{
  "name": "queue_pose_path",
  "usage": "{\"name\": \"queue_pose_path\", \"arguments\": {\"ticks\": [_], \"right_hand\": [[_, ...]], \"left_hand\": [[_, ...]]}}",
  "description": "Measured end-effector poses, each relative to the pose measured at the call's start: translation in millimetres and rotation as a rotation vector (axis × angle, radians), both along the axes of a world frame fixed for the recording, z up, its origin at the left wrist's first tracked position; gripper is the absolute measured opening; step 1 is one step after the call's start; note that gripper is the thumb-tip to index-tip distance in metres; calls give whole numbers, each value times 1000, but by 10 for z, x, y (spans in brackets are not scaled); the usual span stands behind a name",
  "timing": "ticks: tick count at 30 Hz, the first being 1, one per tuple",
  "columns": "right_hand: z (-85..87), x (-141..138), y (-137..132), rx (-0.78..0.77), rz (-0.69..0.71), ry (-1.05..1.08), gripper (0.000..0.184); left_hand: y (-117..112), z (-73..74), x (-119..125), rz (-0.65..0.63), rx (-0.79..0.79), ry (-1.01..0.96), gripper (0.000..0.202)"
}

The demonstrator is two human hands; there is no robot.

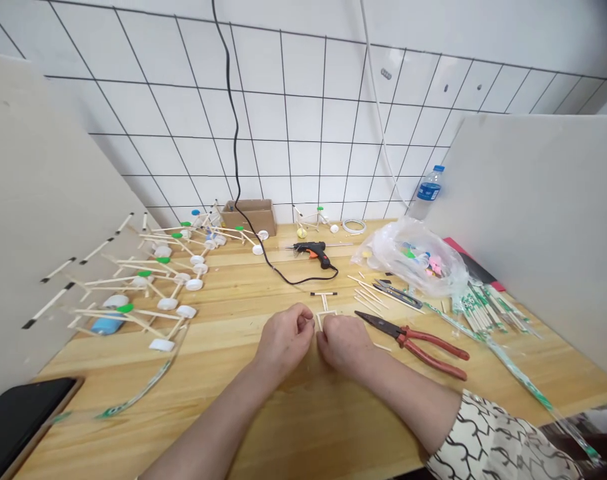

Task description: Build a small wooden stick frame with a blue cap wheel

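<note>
My left hand (285,339) and my right hand (344,343) rest close together on the wooden table (303,413), both with fingers curled in a pinch. Between them they hold a small frame of thin wooden sticks (324,308) that reaches away from me, ending in a crossbar with dark tips. Red-handled pliers (417,342) lie just to the right of my right hand. A black and orange glue gun (314,251) lies further back, its black cord running up the tiled wall.
Several finished stick-and-bottle-cap models (156,283) are spread at the left. A clear bag of coloured pieces (413,257), loose sticks (371,293), wrapped chopsticks (483,310), a water bottle (426,192), a cardboard box (251,215) and a phone (21,420) surround the work spot. Boards stand at both sides.
</note>
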State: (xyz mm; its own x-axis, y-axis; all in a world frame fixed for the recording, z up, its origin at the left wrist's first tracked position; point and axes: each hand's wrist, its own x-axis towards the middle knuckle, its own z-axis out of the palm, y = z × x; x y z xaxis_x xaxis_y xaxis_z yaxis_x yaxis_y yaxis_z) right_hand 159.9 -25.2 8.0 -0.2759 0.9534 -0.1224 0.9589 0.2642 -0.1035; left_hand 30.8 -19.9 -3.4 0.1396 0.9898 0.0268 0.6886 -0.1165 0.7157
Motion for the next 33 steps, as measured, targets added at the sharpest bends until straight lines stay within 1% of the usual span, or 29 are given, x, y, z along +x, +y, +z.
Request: {"name": "queue_pose_path", "arguments": {"ticks": [5, 8, 10, 12, 15, 19, 22, 24, 26, 29, 33], "right_hand": [[78, 55, -18, -36, -59, 29, 25], [114, 145, -5, 3, -96, 94, 22], [140, 234, 26, 37, -151, 188, 18], [163, 333, 68, 69, -199, 362, 14], [178, 457, 124, 63, -225, 768, 19], [139, 499, 138, -82, -266, 1296, 30], [67, 451, 121, -210, -283, 1543, 34], [24, 409, 109, -271, -291, 1629, 36], [0, 375, 100, -295, -295, 1671, 37], [-7, 348, 91, -298, -290, 1685, 38], [-7, 343, 81, -317, -276, 1658, 37]], "left_hand": [[7, -18, -11, 31, -1, -109, 11], [30, -32, -10, 70, -31, -244, 14], [45, -33, -5, 96, -64, -360, 17], [53, -23, 3, 116, -104, -486, 18], [51, 15, 16, 133, -173, -657, 20], [27, 84, 32, 108, -304, -811, 29], [1, 124, 49, 55, -369, -913, 34], [-15, 138, 61, 30, -382, -968, 34], [-26, 143, 69, 35, -378, -998, 32], [-32, 137, 72, 66, -361, -1019, 29], [-25, 127, 61, 70, -333, -1010, 26]]}}
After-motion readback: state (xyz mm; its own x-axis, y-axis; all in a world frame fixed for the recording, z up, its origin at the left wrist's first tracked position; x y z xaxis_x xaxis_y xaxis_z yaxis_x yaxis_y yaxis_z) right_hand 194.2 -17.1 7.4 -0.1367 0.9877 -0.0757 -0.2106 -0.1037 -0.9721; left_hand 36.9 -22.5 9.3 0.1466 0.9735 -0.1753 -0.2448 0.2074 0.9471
